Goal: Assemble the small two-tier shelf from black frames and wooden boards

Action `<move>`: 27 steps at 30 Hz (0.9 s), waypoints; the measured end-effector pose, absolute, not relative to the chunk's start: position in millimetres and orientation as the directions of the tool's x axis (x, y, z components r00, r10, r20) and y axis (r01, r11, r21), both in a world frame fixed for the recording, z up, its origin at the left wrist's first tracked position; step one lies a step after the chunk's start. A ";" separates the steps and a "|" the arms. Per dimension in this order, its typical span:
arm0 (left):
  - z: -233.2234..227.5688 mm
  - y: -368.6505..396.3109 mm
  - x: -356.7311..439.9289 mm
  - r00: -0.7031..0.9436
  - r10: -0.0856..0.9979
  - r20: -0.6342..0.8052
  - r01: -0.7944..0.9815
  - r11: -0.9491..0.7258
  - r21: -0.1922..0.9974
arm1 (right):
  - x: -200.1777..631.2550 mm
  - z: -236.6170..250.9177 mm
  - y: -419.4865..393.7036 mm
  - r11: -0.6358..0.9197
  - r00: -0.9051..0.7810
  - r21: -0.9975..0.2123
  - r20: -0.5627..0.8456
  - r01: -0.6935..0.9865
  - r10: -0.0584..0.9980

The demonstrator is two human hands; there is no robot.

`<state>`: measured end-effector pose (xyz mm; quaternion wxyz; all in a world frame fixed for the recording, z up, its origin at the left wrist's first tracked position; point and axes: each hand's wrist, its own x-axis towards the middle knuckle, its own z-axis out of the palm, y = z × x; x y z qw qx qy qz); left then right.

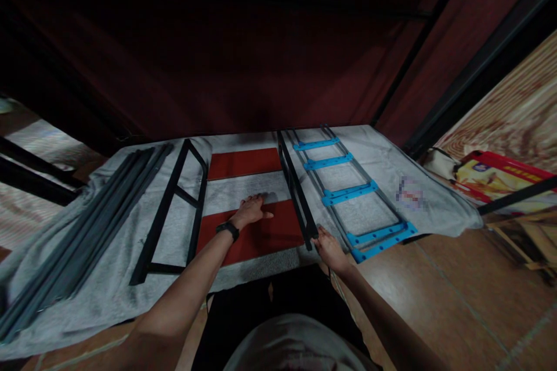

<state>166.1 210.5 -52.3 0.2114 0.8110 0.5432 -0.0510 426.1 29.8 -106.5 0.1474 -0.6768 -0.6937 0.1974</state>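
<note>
A grey felt sheet covers the floor mid-frame. The left hand lies flat, fingers spread, on a dark red panel; the right hand grips a black metal frame bar, which could slip and pinch fingers.

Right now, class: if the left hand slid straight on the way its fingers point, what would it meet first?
The left hand points right-forward across the red panel; it would probably meet the black metal frame first, though depth is uncertain.

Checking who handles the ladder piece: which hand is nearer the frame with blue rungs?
Right. The right hand grips a black frame beside the blue-runged frame; the left hand rests flat, farther off, on the red panel.
</note>
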 end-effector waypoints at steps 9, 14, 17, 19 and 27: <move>-43.1 228.2 161.4 0.465 0.817 -0.341 0.807 -0.232 0.543 | 426.9 -98.3 25.1 0.086 -0.124 -0.458 -0.053 0.885 0.991; -35.9 227.9 160.4 0.463 0.821 -0.334 0.803 -0.228 0.551 | 424.1 -94.8 27.7 0.024 -0.071 -0.458 -0.085 0.889 0.994; -31.1 226.0 161.2 0.483 0.811 -0.330 0.792 -0.244 0.560 | 421.5 -95.5 30.8 -0.065 0.000 -0.512 -0.125 0.857 0.992; -28.5 225.5 161.6 0.490 0.805 -0.334 0.787 -0.245 0.566 | 420.7 -96.8 31.9 -0.126 0.049 -0.589 -0.144 0.798 0.988; -21.4 220.6 161.1 0.463 0.821 -0.333 0.797 -0.221 0.562 | 422.4 -100.1 30.5 -0.184 0.097 -0.749 -0.159 0.636 0.983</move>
